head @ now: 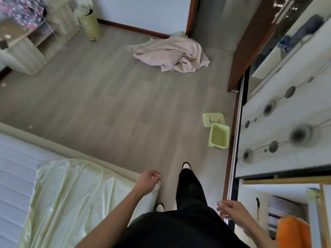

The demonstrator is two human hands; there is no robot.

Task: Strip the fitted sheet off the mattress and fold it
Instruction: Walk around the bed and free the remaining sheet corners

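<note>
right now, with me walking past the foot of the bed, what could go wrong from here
1. The green bin and its lid lie on the floor just ahead and right of your feet; a step could catch them.
2. The pink cloth heaped near the doorway could tangle or slide underfoot.
3. The pale yellow sheet lies loose on the mattress, and neither your left hand nor right hand holds it, so it could slide off.

Person wears black trousers point(189, 190) and a black top point(175, 230); forearms bare, no sleeves visible. Dark flat shoes point(186, 165) with pale insteps. Ring on right hand point(231, 210).
</note>
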